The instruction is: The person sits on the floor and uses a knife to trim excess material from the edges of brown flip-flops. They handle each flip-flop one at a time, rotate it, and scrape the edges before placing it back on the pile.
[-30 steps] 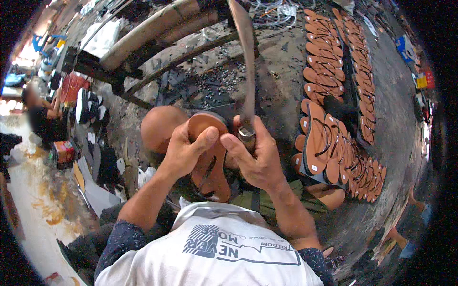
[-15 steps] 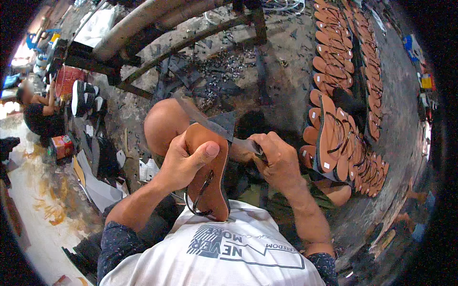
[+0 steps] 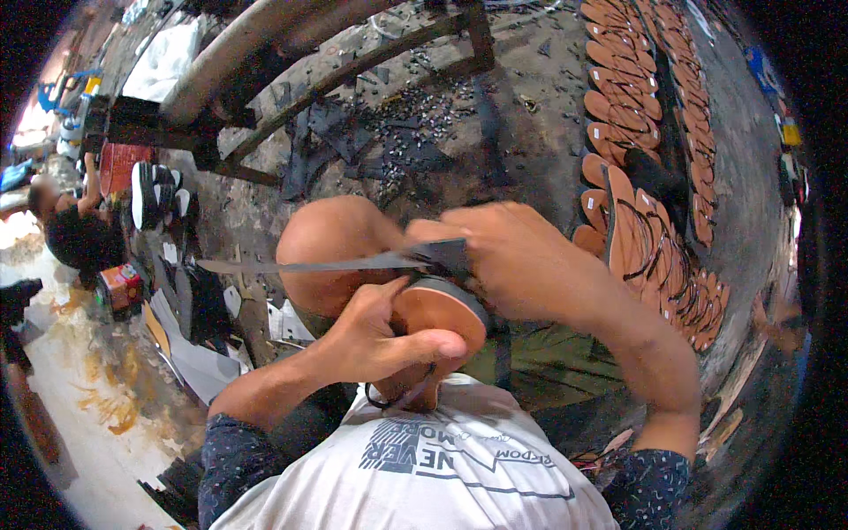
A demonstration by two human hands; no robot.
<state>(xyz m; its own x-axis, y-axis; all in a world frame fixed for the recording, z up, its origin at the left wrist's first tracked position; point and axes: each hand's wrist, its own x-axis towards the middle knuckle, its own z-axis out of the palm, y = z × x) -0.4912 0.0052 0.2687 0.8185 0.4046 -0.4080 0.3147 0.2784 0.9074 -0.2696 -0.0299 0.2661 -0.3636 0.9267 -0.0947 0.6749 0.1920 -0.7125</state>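
My left hand grips a brown-topped thong sandal with a dark sole, its thumb across the footbed. The sandal's rounded end tilts up in front of my shirt; its thin dark strap lies near my belly. My right hand, smeared by motion, is closed on a knife whose handle is hidden. The long knife blade points left, passing in front of my bare knee. A dark flap of sole sheet shows at the sandal's edge, beside my right fingers.
Rows of brown sandals stand on the floor to the right, with a nearer pile. A metal frame stands ahead, over dark scraps. At left are black-and-white shoes, a red box and a seated person.
My right hand has moved up and inward, and the knife blade has swung to lie nearly level, pointing left. The sandal's raised end has tipped toward me and lower.
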